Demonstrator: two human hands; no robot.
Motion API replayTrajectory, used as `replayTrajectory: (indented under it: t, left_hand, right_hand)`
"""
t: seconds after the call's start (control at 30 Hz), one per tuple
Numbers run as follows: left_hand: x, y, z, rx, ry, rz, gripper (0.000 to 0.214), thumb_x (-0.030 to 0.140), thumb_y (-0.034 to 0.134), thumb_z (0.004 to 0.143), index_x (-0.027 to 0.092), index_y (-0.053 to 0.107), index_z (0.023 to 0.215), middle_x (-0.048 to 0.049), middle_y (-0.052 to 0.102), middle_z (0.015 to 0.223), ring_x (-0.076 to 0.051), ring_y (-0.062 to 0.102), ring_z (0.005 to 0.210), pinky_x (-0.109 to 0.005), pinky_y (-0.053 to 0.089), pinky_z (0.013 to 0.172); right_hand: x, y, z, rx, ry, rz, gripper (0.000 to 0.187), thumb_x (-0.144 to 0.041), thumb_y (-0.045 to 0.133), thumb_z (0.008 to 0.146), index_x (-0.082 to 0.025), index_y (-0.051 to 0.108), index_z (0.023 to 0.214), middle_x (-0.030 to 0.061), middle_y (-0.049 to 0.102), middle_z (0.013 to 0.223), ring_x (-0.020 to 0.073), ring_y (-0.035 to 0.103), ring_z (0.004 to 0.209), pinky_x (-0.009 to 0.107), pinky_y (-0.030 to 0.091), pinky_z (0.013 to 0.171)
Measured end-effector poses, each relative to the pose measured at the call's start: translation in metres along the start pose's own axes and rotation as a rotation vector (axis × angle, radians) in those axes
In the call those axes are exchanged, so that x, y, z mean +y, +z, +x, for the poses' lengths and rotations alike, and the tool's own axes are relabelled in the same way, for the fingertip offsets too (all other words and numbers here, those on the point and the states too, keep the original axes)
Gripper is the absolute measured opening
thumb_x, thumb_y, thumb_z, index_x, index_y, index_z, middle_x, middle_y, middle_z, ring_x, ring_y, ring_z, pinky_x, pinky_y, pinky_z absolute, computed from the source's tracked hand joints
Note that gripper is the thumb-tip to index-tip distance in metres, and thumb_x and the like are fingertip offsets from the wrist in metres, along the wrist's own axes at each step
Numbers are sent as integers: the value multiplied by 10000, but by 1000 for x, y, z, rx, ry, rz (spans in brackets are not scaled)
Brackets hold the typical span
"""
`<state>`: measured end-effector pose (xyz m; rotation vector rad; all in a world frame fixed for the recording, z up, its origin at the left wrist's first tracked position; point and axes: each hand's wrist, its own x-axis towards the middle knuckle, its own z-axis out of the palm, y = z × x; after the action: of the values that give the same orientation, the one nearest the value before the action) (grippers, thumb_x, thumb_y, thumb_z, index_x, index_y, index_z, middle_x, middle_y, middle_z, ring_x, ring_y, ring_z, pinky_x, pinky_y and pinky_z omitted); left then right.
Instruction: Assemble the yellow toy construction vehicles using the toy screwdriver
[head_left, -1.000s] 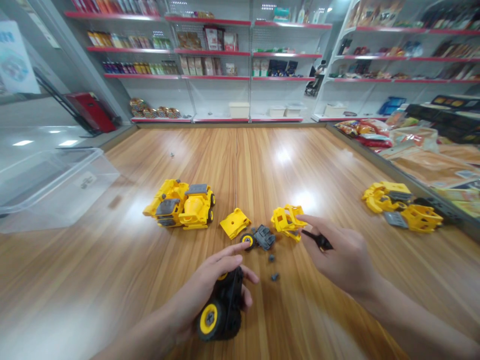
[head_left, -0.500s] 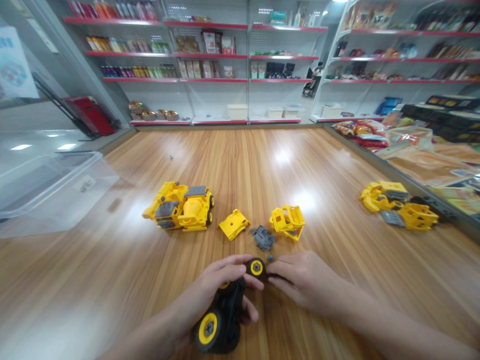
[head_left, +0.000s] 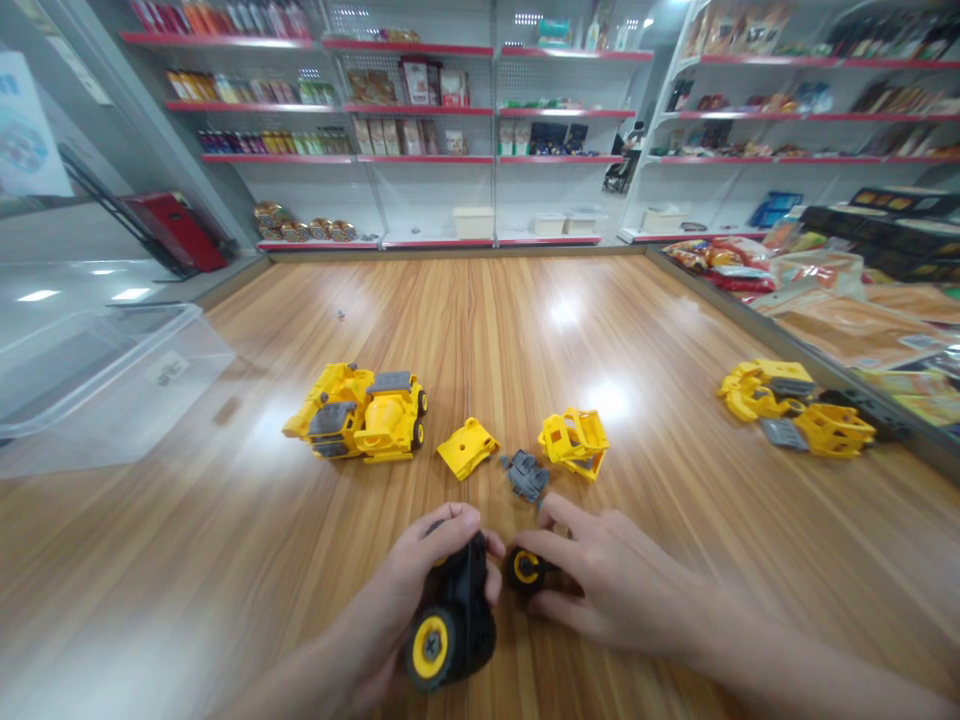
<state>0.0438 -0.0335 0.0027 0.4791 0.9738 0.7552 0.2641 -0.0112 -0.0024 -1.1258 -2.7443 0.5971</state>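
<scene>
My left hand (head_left: pixel 420 570) is wrapped around a black toy truck chassis (head_left: pixel 472 590) with yellow-hubbed wheels, tilted towards me. My right hand (head_left: pixel 592 560) grips a loose toy wheel (head_left: pixel 525 568), black with a yellow hub, between thumb and fingers; a dark piece beside it is partly hidden by the fingers. The two hands are close, with a small gap between chassis and wheel. Just beyond them lie a grey toy part (head_left: pixel 526 475), a flat yellow panel (head_left: pixel 468 448) and a yellow cab frame (head_left: pixel 576 443).
Assembled yellow toy trucks (head_left: pixel 367 415) stand on the left of the wooden table (head_left: pixel 465 320). More yellow toy pieces (head_left: pixel 795 410) lie at the right edge. A clear plastic bin (head_left: pixel 112 380) is at far left. Packaged goods (head_left: pixel 832 300) border the right side; stocked shelves (head_left: pixel 420 110) stand behind.
The loose wheel has come away from my left fingertips and is now in my right hand, slightly nearer to me. My left fingers have curled in round the chassis, which has turned more upright.
</scene>
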Motion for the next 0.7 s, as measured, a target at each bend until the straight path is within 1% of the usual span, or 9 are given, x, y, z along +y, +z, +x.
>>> replayTrajectory:
  t: [0.07,0.13,0.23,0.3,0.4,0.47,0.5,0.6,0.7]
  left_hand:
    - [-1,0,-2,12,5,-112,394,436,715,784,182,508,1003,-60,669,820,-173,631,659,-305,486,639]
    - [-3,2,-4,46,12,-230,445,358,790,725,193,500,1019,-50,676,846,-189,671,721,-331,517,729]
    - [-7,4,-5,104,20,-335,404,313,791,739,172,534,1018,-70,693,901,-230,711,839,-396,524,891]
    - [-9,4,-3,79,20,-384,388,329,764,772,142,568,1050,-100,704,940,-264,713,909,-434,506,960]
    - [-6,6,-2,27,-23,-418,484,393,690,834,99,559,1195,-173,688,1130,-299,708,957,-463,511,966]
    - [0,9,-3,55,-68,-421,509,414,613,887,93,522,1271,-195,630,1275,-298,707,967,-477,517,959]
    - [2,11,-4,77,-89,-416,506,417,583,906,92,512,1287,-194,611,1309,-301,703,985,-485,519,955]
    - [7,15,-6,134,-118,-372,530,477,522,926,84,525,1282,-192,617,1306,-329,684,1038,-471,547,909]
    - [4,16,-5,186,-68,-322,547,519,503,923,80,559,1245,-192,649,1256,-323,696,1014,-421,571,866]
  right_hand:
    - [4,3,0,8,18,8,265,-341,615,864,-227,633,1102,66,567,1102,182,617,840,309,494,673]
    - [9,4,0,45,36,45,275,-331,610,872,-223,630,1123,64,571,1112,185,622,871,321,512,722]
    - [13,4,-2,135,46,120,281,-313,601,886,-218,624,1150,59,590,1084,189,618,909,328,520,772]
    - [15,4,-3,205,34,160,293,-286,585,901,-218,612,1185,62,594,1099,187,614,930,335,521,800]
    - [17,5,-4,282,-1,206,306,-238,550,924,-232,599,1226,63,591,1137,174,610,950,335,522,822]
    - [18,6,-5,303,-18,225,290,-207,536,928,-240,619,1204,61,590,1144,167,610,959,332,524,826]
    - [18,7,-5,317,-25,233,281,-198,535,929,-241,631,1189,63,590,1147,166,610,965,330,526,829]
    - [19,7,-4,397,-22,261,267,-187,544,930,-231,652,1169,71,602,1142,167,615,990,331,529,853]
    - [17,2,-2,517,20,297,244,-197,575,921,-222,676,1143,67,641,1103,169,627,1008,334,524,899]
